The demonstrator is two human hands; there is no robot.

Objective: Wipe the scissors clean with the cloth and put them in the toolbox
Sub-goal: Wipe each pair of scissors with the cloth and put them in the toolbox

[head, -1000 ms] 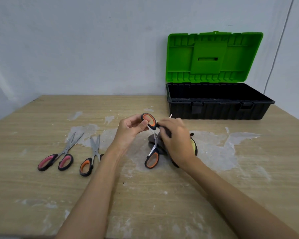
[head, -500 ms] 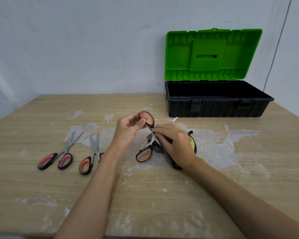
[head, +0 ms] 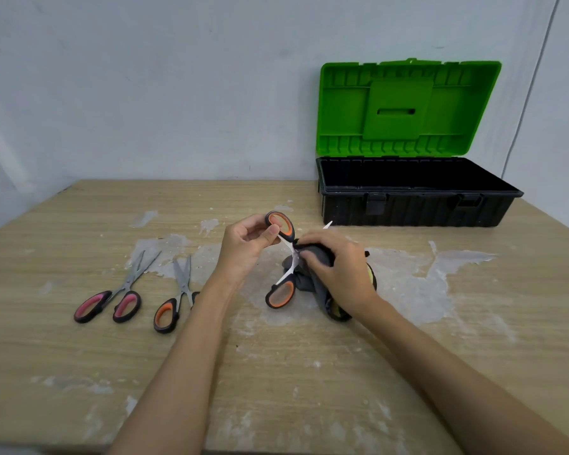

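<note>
My left hand [head: 243, 247] pinches the upper orange-and-black handle of an opened pair of scissors [head: 281, 292] above the table's middle. Its lower handle hangs near the tabletop, and one blade tip pokes out behind my right hand. My right hand [head: 337, 269] grips a dark grey cloth [head: 312, 257] with a yellow-green underside, wrapped round the blades. Two more pairs lie to the left: pink-handled scissors [head: 107, 305] and orange-handled scissors [head: 171, 311], partly hidden by my left forearm. The black toolbox [head: 418, 208] stands open at the back right, its green lid [head: 404, 106] upright.
The wooden table [head: 79, 356] is worn, with pale scuffed patches around the middle. A grey wall rises right behind the toolbox and the table's far edge. A thin cable runs down the wall at the far right.
The lower scissor handle has swung back to the right and down under the cloth. My right hand has slid along the blades with the cloth; the left hand keeps its hold.
</note>
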